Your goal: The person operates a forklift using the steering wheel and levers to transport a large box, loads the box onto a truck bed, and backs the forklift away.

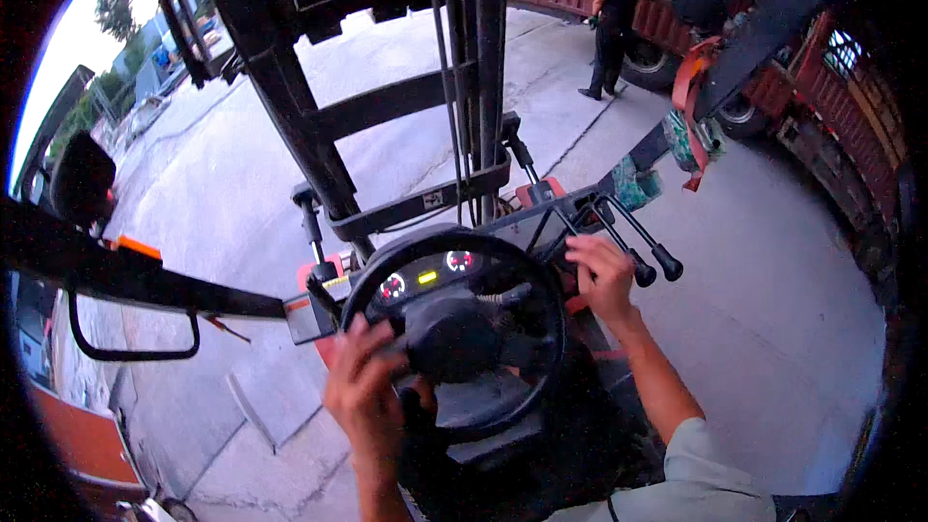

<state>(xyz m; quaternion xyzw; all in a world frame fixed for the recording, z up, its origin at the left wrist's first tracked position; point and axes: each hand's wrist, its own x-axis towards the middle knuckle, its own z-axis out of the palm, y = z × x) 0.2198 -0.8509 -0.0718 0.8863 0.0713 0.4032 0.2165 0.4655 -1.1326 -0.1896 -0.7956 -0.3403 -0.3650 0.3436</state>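
A black steering wheel (pixel 564 333) stands in front of me, with a lit dashboard (pixel 425 277) behind its upper part. My left hand (pixel 362 391) is at the wheel's left rim, fingers curled over it and thumb on the inner side; motion blurs the fingertips. Just right of the wheel, my right hand (pixel 604 280) is closed at a control lever, whose knob is hidden by the fingers. Two more black-knobbed levers (pixel 655 259) rise beside that hand, to its right, untouched.
Ahead is the forklift's black mast (pixel 333 116) over pale concrete (pixel 222 193). A person in dark clothes (pixel 616 19) stands at the far right by a red-sided truck (pixel 662 0). A slanted right post (pixel 739 48) carries orange straps; a black grab bar (pixel 135 356) is at left.
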